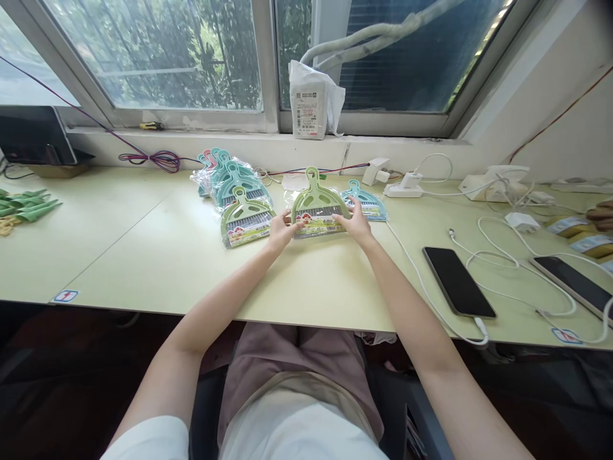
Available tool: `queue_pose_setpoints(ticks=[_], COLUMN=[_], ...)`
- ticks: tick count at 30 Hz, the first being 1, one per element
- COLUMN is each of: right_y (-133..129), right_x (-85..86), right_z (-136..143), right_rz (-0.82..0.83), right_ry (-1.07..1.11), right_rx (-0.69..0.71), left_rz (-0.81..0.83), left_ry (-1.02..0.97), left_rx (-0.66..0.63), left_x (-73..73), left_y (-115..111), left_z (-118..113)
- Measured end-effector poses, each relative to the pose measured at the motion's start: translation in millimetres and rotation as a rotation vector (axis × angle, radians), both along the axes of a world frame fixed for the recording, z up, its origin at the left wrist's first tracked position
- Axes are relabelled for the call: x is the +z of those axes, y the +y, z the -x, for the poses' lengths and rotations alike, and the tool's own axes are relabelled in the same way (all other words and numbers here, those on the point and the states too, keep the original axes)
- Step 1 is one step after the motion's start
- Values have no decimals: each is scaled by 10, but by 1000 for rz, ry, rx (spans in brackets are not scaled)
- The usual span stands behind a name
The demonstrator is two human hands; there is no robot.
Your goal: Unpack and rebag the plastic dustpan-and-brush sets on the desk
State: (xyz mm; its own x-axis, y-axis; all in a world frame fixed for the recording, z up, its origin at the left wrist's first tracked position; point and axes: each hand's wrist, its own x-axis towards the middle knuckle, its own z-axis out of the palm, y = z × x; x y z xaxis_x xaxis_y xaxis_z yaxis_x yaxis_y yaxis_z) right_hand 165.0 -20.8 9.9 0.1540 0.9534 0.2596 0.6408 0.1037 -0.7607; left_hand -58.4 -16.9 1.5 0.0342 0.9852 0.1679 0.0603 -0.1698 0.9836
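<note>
A green dustpan and brush set in clear wrap (pixel 316 207) is held between my two hands, its handle pointing toward the window. My left hand (pixel 282 230) grips its lower left edge, and my right hand (pixel 355 223) grips its lower right edge. Just left of it lies another wrapped green set (pixel 246 220). Behind that one is a pile of wrapped blue sets (pixel 234 182), with a pink handle (pixel 208 158) showing at the back. A wrapped blue set (pixel 366 201) lies behind my right hand.
On the right of the table (pixel 143 255) are a black phone (pixel 460 281), a second phone (pixel 579 281), white cables and a power strip (pixel 403 188). Green items (pixel 29 206) and a dark screen (pixel 36 137) are at the left. A white package (pixel 311 105) stands on the sill.
</note>
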Motion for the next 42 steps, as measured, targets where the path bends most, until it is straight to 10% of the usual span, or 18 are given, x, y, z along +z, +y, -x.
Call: queue_pose_setpoints(ticks=[8,42], right_y=[-191,-243], right_x=[97,-10], right_z=[327,510], right_rz=[-105,-86], right_ry=[-303,-246], right_rx=[-225,-246], left_rz=[-146,-216], left_ry=[20,233], left_rx=[-11,94], left_x=[22,0], left_y=[-203,-278], left_z=[-179,-192])
